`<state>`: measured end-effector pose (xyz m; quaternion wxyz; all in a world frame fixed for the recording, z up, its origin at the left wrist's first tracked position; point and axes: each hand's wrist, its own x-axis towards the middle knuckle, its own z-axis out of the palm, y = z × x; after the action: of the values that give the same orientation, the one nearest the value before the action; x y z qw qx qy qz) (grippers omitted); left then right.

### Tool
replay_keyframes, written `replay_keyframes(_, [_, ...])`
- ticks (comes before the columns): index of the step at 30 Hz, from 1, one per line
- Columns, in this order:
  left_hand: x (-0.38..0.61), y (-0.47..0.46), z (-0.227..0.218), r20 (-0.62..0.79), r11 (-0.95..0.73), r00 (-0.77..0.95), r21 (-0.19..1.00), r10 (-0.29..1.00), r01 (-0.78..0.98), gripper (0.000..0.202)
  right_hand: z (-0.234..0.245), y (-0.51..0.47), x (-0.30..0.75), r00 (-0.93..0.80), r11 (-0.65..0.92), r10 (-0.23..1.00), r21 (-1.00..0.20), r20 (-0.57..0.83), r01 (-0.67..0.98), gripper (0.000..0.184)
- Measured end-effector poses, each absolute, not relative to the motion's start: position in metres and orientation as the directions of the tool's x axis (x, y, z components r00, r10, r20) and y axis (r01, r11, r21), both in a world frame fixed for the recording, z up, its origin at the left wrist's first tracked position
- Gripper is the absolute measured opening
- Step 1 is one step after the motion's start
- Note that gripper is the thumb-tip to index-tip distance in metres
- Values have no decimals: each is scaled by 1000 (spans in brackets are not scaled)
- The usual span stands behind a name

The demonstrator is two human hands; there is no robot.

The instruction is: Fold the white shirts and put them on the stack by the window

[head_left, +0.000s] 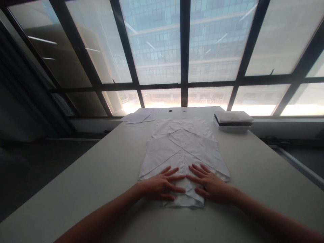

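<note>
Head view: left hand [165, 185] and right hand [214, 185] lie spread, palms down, on the near part of a folded white fabric garment [182, 145] on the pale, smooth-topped table [111, 158]. Light, even outward strokes should flatten creases best.

White shirt [163, 148], laid flat, lightly wrinkled
It lies beneath the left hand [164, 184] and right hand [211, 184], diagonal folded edges crossing beyond them, narrower end showing between.

Garment [174, 143]: middle of the bench [111, 158]
Papers [139, 117]: left of the garment's far end
Stack [234, 117]: right of that end
Windows [152, 47]: behind the bench
</note>
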<state>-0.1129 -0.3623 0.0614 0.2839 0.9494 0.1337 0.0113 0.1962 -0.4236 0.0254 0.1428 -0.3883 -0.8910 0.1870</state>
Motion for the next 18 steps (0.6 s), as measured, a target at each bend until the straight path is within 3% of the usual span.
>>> replay_keyframes(6, [-113, -364, 75, -80, -739, 976, 641, 203, 207, 34, 27, -422, 202, -587, 516, 799, -649, 129, 560, 35])
replay_keyframes(9, [-103, -336, 70, 30, -710, 928, 653, 370, 262, 34, 17, -392, 198, -357, 450, 889, -691, 288, 565, 34])
replay_keyframes(11, [-90, -306, 59, 100, -714, 827, 569, 552, 408, 38, 12, -362, 190, -230, 446, 892, -666, 390, 599, 31])
replay_keyframes(13, [-74, -274, 47, 111, -664, 683, 391, 722, 638, 40, 11, -328, 179, -162, 427, 890, -658, 425, 620, 29])
replay_keyframes(15, [-60, -245, 36, 110, -520, 510, 241, 853, 819, 43, 14, -293, 164, -90, 366, 915, -713, 394, 598, 29])
replay_keyframes(18, [-48, -218, 23, 144, -393, 370, 201, 918, 897, 45, 21, -246, 142, -15, 251, 961, -853, 275, 458, 27])
